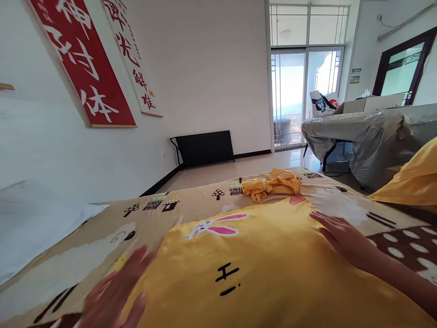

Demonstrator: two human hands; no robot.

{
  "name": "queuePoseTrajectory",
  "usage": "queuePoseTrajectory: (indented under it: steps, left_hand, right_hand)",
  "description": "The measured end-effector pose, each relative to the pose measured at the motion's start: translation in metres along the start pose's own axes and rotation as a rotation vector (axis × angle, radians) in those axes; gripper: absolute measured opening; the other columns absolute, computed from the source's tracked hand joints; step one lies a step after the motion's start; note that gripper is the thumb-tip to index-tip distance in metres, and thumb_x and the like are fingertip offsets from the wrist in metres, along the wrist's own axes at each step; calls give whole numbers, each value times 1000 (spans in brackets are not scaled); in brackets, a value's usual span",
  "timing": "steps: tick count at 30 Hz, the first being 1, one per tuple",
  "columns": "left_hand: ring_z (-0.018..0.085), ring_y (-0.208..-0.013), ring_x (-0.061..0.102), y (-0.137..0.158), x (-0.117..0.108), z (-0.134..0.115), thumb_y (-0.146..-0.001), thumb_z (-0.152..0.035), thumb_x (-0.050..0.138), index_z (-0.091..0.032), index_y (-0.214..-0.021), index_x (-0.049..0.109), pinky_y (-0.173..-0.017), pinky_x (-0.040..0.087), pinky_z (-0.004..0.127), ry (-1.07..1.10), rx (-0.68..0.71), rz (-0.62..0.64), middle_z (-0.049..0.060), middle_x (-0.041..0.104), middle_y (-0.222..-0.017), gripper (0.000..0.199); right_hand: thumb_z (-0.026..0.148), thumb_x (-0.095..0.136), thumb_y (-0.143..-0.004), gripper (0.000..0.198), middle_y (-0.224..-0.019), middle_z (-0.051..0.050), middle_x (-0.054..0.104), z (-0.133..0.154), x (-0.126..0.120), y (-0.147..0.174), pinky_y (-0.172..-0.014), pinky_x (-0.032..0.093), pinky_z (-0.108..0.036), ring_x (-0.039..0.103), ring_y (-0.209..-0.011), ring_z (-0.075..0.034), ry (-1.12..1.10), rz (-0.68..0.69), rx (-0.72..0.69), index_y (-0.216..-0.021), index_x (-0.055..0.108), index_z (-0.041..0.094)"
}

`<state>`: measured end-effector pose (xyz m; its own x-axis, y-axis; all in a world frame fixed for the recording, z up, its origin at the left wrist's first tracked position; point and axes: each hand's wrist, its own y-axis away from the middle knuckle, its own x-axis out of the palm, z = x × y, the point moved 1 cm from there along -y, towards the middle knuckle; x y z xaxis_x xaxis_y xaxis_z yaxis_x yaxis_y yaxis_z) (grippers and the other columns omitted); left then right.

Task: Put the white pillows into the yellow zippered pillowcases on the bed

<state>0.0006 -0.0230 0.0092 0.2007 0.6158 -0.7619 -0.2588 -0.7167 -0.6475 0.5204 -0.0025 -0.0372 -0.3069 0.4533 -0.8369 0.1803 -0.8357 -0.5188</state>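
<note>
1. Presently, a yellow pillow (259,269) lies flat on a bed (102,237) in the foreground. It carries a printed rabbit with pink ears (215,226) near its far left corner and the black letters "Hi" at its middle.
2. The right hand (341,234) lies palm down on the far right part of the pillow, fingers extended and slightly spread, pointing left. It grips nothing; it presses flat on the fabric.
3. The left hand (116,291) is at the near left edge of the pillow, fingers open and spread. It is blurred, so whether it touches the pillow or only the bed cover beside it cannot be determined. It pinches nothing visible.
4. The bed cover is tan, printed with sheep, mushrooms and small houses.
5. A crumpled yellow cloth (273,183) lies on the bed beyond the pillow, well apart from both hands.
6. A second yellow pillow (413,180) shows at the right edge, only partly in view.
7. A white pillow (34,218) lies at the left of the bed, against the wall.
8. Two hanging banners are on the left wall: a red one with white characters (82,64) and a white one with red characters (131,54).
9. A black folded frame (205,148) leans on the far wall.
10. Furniture under a grey sheet (368,132) stands at the right, near the glass doors (303,95).
</note>
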Motion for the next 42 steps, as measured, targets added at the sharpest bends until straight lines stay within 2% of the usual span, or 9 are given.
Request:
queuePoseTrajectory:
  steps: [2,4,5,7,10,14,17,20,42]
  left_hand:
    - [23,-135,32,-57,24,-36,-82,-28,33,-35,-141,29,-108,28,46,13,11,231,-6,32,-148,60]
    - [20,-136,29,-112,59,-72,-81,-19,33,-27,-136,41,-110,22,45,83,-22,508,0,36,-147,57]
    - [22,-132,37,-135,79,-88,-79,-18,36,-25,-131,47,-108,25,45,99,-44,561,4,43,-142,53]
    - [23,-123,48,-163,115,-112,-80,-17,37,-20,-127,51,-104,31,44,117,-98,577,10,54,-132,50]
    - [22,-118,52,-164,159,-128,-88,-24,32,-19,-125,52,-100,36,43,156,-131,558,10,57,-128,42]
    - [19,-123,48,-140,191,-126,-90,-28,28,-23,-115,59,-102,34,40,181,-120,564,6,58,-129,40]
    - [20,-123,47,-136,200,-124,-89,-31,29,-23,-115,58,-102,32,43,185,-116,554,7,58,-128,40]
    - [22,-122,48,-140,204,-125,-88,-32,29,-23,-115,58,-102,32,45,193,-118,559,8,58,-128,40]
    - [20,-126,42,-134,198,-131,-89,-31,27,-23,-119,56,-105,29,43,169,-123,573,4,53,-134,42]
  right_hand:
    - [34,31,-93,44,-132,-7,53,57,-6,-63,-101,38,-42,49,-122,-23,-49,104,-138,-131,48,21]
    - [25,34,-92,39,-126,-10,58,103,3,-117,-100,36,-42,52,-117,-24,-61,261,-234,-124,54,19]
    - [20,36,-90,36,-120,-12,61,119,14,-138,-98,36,-43,53,-114,-26,-42,372,-217,-119,57,17]
    - [15,43,-84,31,-109,-17,66,140,41,-167,-94,38,-46,58,-106,-29,-23,448,-195,-109,63,13]
    - [21,43,-86,30,-110,-15,66,144,89,-178,-92,39,-46,60,-105,-29,-45,501,-162,-107,64,15]
    - [28,27,-93,40,-122,-13,60,124,143,-165,-93,39,-44,55,-114,-24,-130,543,-81,-115,59,16]
    - [35,25,-94,44,-128,-12,56,112,163,-162,-98,34,-44,50,-120,-23,-196,567,-40,-122,55,18]
    - [39,27,-93,46,-130,-12,54,107,168,-165,-101,30,-45,48,-122,-24,-241,585,-11,-125,53,19]
    - [40,30,-91,48,-133,-12,52,111,156,-160,-104,26,-48,45,-125,-27,-290,592,74,-128,53,19]
